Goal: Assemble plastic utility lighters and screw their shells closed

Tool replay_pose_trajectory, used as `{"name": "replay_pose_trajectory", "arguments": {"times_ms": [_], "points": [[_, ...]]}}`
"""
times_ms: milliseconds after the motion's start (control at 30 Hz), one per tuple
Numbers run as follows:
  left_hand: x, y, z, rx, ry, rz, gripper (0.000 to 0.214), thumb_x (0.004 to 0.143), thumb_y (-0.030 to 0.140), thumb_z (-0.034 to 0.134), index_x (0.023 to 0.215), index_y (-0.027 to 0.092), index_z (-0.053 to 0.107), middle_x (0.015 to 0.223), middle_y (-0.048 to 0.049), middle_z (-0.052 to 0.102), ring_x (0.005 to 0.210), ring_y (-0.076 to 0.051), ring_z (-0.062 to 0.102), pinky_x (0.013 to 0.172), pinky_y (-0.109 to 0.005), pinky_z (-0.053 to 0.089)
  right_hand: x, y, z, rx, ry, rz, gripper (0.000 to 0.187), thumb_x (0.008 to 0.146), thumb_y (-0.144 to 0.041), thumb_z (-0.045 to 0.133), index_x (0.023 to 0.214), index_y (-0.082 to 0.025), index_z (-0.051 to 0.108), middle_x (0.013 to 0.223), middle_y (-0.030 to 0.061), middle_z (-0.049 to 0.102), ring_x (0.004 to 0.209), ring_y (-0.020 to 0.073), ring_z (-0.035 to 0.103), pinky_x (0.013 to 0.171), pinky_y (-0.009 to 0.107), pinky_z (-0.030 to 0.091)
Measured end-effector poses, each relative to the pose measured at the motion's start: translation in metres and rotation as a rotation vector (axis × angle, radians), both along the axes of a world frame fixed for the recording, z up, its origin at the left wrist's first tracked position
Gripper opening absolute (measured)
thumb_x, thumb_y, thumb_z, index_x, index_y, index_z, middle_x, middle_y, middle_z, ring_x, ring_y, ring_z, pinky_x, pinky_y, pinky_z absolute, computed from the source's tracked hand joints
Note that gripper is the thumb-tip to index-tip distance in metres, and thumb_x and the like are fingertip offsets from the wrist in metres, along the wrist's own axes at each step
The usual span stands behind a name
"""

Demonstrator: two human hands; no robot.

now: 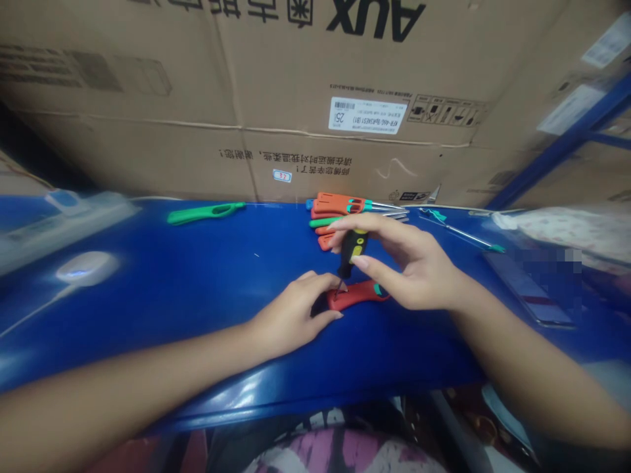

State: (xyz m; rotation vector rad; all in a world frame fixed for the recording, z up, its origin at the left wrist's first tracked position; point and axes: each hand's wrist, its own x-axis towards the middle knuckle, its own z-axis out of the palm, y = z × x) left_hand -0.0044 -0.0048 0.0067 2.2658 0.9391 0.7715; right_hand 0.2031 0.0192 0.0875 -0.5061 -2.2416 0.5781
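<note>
An orange-red tool handle (357,293) with a teal band lies on the blue bench (197,295). My left hand (290,315) pinches its left end and holds it down. My right hand (399,263) grips a small black-and-yellow screwdriver (352,248), held nearly upright. Its tip touches the left end of the orange handle, right by my left fingers.
A pile of orange and green handles with metal shafts (345,210) lies behind my hands. A green handle (204,212) lies at the back left, a thin rod with teal ends (461,231) at the right. A large cardboard box (296,98) walls the back. A white puck (83,268) is at left.
</note>
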Motion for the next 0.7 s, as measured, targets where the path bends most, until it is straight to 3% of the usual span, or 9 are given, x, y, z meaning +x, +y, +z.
{"name": "replay_pose_trajectory", "arguments": {"times_ms": [67, 167, 267, 400, 500, 600, 700], "points": [[0.000, 0.000, 0.001, -0.005, -0.003, -0.008, 0.023, 0.087, 0.020, 0.072, 0.105, 0.021, 0.057, 0.109, -0.0038, 0.069, 0.100, -0.024, 0.064, 0.091, -0.040, 0.050, 0.001, 0.004, 0.000, -0.008, 0.004, -0.022, 0.033, 0.093, -0.022, 0.062, 0.126, -0.020, 0.060, 0.115, 0.0088, 0.070, 0.105, 0.0211, 0.067, 0.094, 0.037, 0.054], [0.000, 0.000, 0.002, -0.011, -0.008, -0.011, 0.024, 0.086, 0.019, 0.073, 0.104, 0.020, 0.057, 0.111, -0.0045, 0.069, 0.102, -0.024, 0.064, 0.093, -0.041, 0.050, 0.000, 0.011, -0.004, 0.125, 0.055, -0.130, 0.030, 0.083, -0.028, 0.077, 0.109, -0.021, 0.066, 0.102, 0.0046, 0.071, 0.095, 0.0199, 0.067, 0.090, 0.036, 0.055], [0.000, 0.000, 0.001, -0.008, -0.010, -0.002, 0.026, 0.085, 0.018, 0.074, 0.104, 0.020, 0.057, 0.109, -0.0043, 0.070, 0.100, -0.023, 0.065, 0.092, -0.040, 0.050, 0.000, 0.013, -0.007, 0.185, 0.053, -0.149, 0.034, 0.082, -0.031, 0.077, 0.112, -0.022, 0.065, 0.105, 0.0049, 0.071, 0.097, 0.0206, 0.067, 0.092, 0.038, 0.055], [0.000, 0.000, 0.001, -0.004, -0.005, 0.006, 0.026, 0.086, 0.021, 0.074, 0.106, 0.021, 0.058, 0.109, -0.0039, 0.070, 0.101, -0.024, 0.064, 0.091, -0.040, 0.051, 0.002, 0.008, -0.004, 0.003, 0.047, 0.009, 0.038, 0.095, -0.022, 0.059, 0.132, -0.021, 0.056, 0.123, 0.0104, 0.068, 0.111, 0.0216, 0.066, 0.098, 0.040, 0.053], [0.000, 0.000, 0.000, 0.007, 0.004, 0.011, 0.027, 0.085, 0.022, 0.075, 0.106, 0.022, 0.058, 0.109, -0.0040, 0.070, 0.100, -0.024, 0.064, 0.091, -0.040, 0.051, 0.002, 0.005, -0.003, -0.060, 0.045, 0.065, 0.036, 0.096, -0.019, 0.056, 0.131, -0.019, 0.057, 0.119, 0.0105, 0.069, 0.106, 0.0200, 0.067, 0.094, 0.037, 0.055], [0.000, 0.001, -0.002, 0.036, 0.009, 0.013, 0.026, 0.085, 0.023, 0.074, 0.105, 0.021, 0.059, 0.105, -0.0039, 0.070, 0.098, -0.024, 0.066, 0.093, -0.041, 0.050, -0.002, 0.007, -0.007, 0.134, 0.087, 0.003, 0.024, 0.089, -0.021, 0.069, 0.112, -0.021, 0.065, 0.102, 0.0057, 0.072, 0.093, 0.0184, 0.067, 0.088, 0.035, 0.055], [0.000, 0.001, -0.003, 0.053, 0.008, 0.014, 0.024, 0.088, 0.025, 0.072, 0.107, 0.021, 0.059, 0.105, -0.0042, 0.070, 0.100, -0.025, 0.066, 0.095, -0.041, 0.049, -0.006, 0.008, -0.010, 0.315, 0.136, -0.040, 0.025, 0.082, -0.026, 0.078, 0.103, -0.021, 0.066, 0.095, 0.0034, 0.072, 0.086, 0.0172, 0.065, 0.085, 0.034, 0.055]]}}
